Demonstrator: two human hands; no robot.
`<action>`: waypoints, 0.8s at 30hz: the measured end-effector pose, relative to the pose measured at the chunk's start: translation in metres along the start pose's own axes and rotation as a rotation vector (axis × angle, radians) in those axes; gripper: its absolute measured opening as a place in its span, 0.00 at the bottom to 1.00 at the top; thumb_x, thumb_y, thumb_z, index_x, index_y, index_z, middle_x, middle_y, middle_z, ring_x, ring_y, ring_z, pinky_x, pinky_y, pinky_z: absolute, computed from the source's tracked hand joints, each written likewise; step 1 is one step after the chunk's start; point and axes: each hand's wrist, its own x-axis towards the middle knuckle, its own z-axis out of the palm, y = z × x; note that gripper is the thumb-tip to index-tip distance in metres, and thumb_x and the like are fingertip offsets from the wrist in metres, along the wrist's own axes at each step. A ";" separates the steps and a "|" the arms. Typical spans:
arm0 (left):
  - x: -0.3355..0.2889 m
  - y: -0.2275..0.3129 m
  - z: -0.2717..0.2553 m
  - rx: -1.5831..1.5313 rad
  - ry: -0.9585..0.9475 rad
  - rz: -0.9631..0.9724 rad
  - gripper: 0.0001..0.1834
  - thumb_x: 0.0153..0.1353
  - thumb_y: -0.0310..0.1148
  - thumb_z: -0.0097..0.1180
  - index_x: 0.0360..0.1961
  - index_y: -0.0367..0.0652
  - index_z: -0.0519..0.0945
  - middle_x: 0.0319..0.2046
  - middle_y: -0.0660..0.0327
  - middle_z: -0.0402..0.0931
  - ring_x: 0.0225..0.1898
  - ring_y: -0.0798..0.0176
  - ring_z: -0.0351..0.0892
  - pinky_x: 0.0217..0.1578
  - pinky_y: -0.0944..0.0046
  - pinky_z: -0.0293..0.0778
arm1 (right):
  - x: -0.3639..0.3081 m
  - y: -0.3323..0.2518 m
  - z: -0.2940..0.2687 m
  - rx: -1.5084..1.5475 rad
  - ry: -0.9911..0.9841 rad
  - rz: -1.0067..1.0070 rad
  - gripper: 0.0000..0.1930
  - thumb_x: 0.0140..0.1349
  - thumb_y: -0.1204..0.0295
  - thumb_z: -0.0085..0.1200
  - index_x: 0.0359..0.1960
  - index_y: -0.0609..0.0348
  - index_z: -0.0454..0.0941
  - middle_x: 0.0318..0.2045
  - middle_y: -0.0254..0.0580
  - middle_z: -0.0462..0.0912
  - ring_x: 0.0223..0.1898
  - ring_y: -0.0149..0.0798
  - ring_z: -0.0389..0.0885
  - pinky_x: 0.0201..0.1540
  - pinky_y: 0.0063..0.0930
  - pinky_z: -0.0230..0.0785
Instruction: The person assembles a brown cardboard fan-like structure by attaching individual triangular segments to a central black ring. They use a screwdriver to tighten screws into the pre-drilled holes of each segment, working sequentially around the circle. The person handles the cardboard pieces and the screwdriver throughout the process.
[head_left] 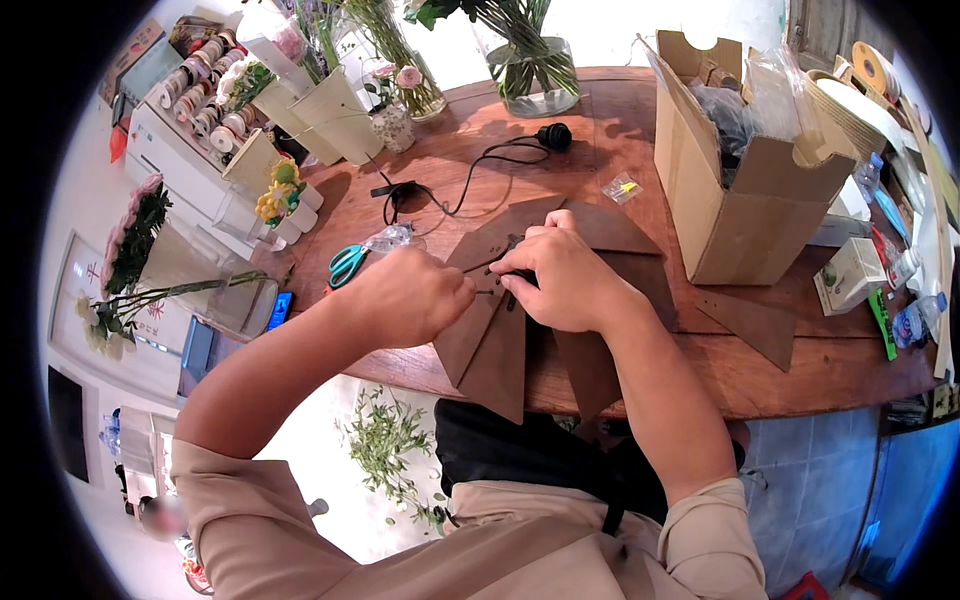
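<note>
Brown fan of triangular panels point(492, 350) on a wooden table point(620, 120), its hub point(511, 243) by the fingers of your right hand point(565, 272), pinching a small dark piece point(524, 276), near panels pointing toward your lap along their long axes, your left hand point(412, 298) clenched, any contents hidden

A head-worn fisheye camera is looking down from the near side of a wooden table point(612, 140), facing its far side. It is framing the left hand point(405, 297) and right hand point(562, 272) at close range.
</note>
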 end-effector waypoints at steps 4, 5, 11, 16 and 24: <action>-0.005 0.007 0.001 0.018 0.224 0.124 0.09 0.64 0.29 0.58 0.43 0.37 0.83 0.26 0.56 0.78 0.32 0.53 0.84 0.34 0.51 0.77 | 0.001 0.001 -0.001 -0.005 0.015 -0.011 0.12 0.65 0.68 0.58 0.42 0.56 0.92 0.35 0.51 0.88 0.45 0.47 0.82 0.65 0.43 0.56; -0.006 0.011 0.002 -0.196 0.225 -0.014 0.09 0.65 0.28 0.56 0.44 0.36 0.82 0.28 0.55 0.79 0.34 0.53 0.84 0.35 0.51 0.77 | -0.001 0.001 -0.001 0.005 0.000 0.001 0.12 0.65 0.67 0.57 0.42 0.56 0.91 0.35 0.51 0.88 0.45 0.47 0.82 0.65 0.43 0.56; 0.000 0.010 -0.014 -0.767 0.026 -0.383 0.10 0.63 0.22 0.59 0.45 0.33 0.83 0.30 0.53 0.80 0.35 0.51 0.82 0.37 0.56 0.76 | -0.001 0.004 -0.001 -0.001 0.001 -0.013 0.12 0.66 0.67 0.57 0.42 0.55 0.92 0.34 0.50 0.88 0.44 0.47 0.82 0.64 0.42 0.56; -0.005 0.010 -0.015 -0.539 0.276 -0.081 0.09 0.61 0.18 0.60 0.42 0.33 0.85 0.32 0.53 0.83 0.34 0.57 0.83 0.37 0.57 0.76 | 0.001 0.003 -0.001 0.005 0.000 -0.021 0.12 0.65 0.67 0.57 0.42 0.54 0.92 0.34 0.50 0.87 0.43 0.48 0.81 0.65 0.42 0.56; 0.006 0.006 -0.017 -0.872 -0.191 -0.662 0.06 0.65 0.26 0.61 0.39 0.34 0.85 0.35 0.51 0.85 0.29 0.51 0.83 0.31 0.57 0.76 | -0.001 0.000 -0.004 -0.009 -0.003 -0.007 0.12 0.65 0.67 0.57 0.43 0.55 0.92 0.34 0.50 0.87 0.43 0.47 0.81 0.65 0.42 0.56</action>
